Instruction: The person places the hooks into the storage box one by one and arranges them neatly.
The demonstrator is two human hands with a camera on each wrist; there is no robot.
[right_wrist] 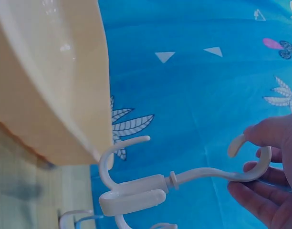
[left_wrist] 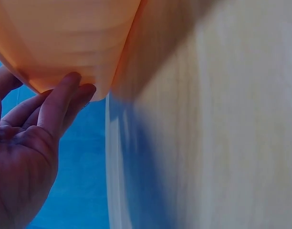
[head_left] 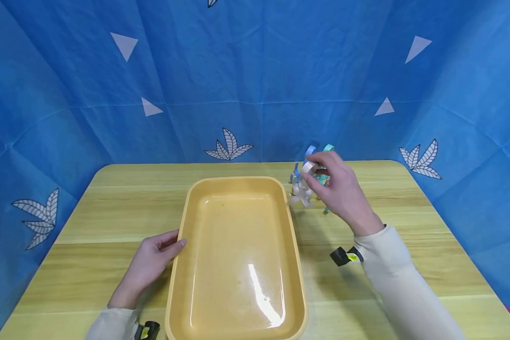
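My left hand (head_left: pixel 146 262) pinches the left rim of a yellow plastic tray (head_left: pixel 175 283), thumb at the rim. In the left wrist view its fingers lie against the tray's outer wall (left_wrist: pixel 65 43). Off the tray's far right corner, my right hand (head_left: pixel 342 191) holds a white rotating hanger hook (right_wrist: pixel 131 191) by its curved top. The right wrist view shows this hook's several curved prongs spreading from a central body, away from the palm. Behind it are a blue hook (head_left: pixel 310 150) and a green hook (head_left: pixel 329 148), partly covered by the hand.
The tray stands lengthwise on a wood-patterned table (head_left: pixel 106 203). A blue cloth (head_left: pixel 255 71) with white triangles and leaf prints hangs along the back and both sides. Each wrist wears a black strapped device, such as the right one (head_left: pixel 342 256).
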